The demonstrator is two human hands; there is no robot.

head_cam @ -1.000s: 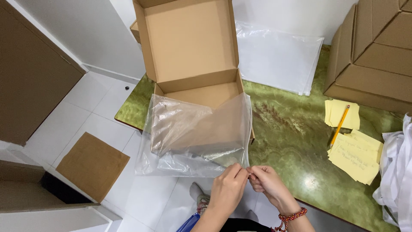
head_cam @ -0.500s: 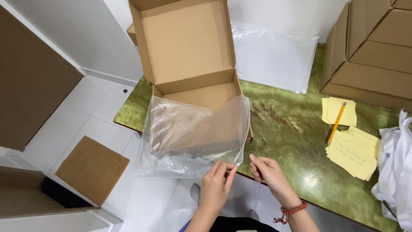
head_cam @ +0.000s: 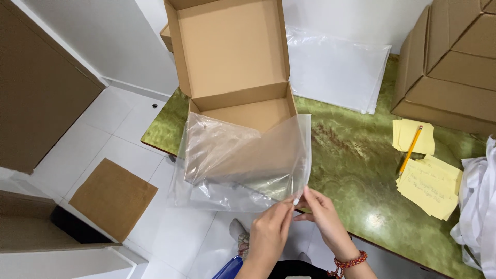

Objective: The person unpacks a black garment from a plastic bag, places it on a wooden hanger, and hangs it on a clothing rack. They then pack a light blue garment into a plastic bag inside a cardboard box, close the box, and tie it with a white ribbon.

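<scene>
A clear plastic bag [head_cam: 243, 160] hangs over the front of an open cardboard box [head_cam: 232, 67] on the green marbled table [head_cam: 356, 165]. My left hand [head_cam: 271, 232] and my right hand [head_cam: 323, 217] meet at the bag's lower right corner, fingertips pinching its edge. The right wrist wears a red bead bracelet. The box lid stands upright behind and the box is seen empty where the bag does not cover it.
A stack of clear plastic bags [head_cam: 336, 70] lies behind the box. Folded cardboard boxes [head_cam: 449, 62] are piled at the back right. Yellow paper slips [head_cam: 429, 178] with a pencil [head_cam: 411, 150] lie at right, white plastic [head_cam: 478, 206] at the edge. A brown cardboard sheet [head_cam: 111, 199] rests on the tiled floor.
Both hands stay at the bag's lower right corner; they parted slightly half a second ago and have come back together, pinching the edge. The view has shifted a little.
</scene>
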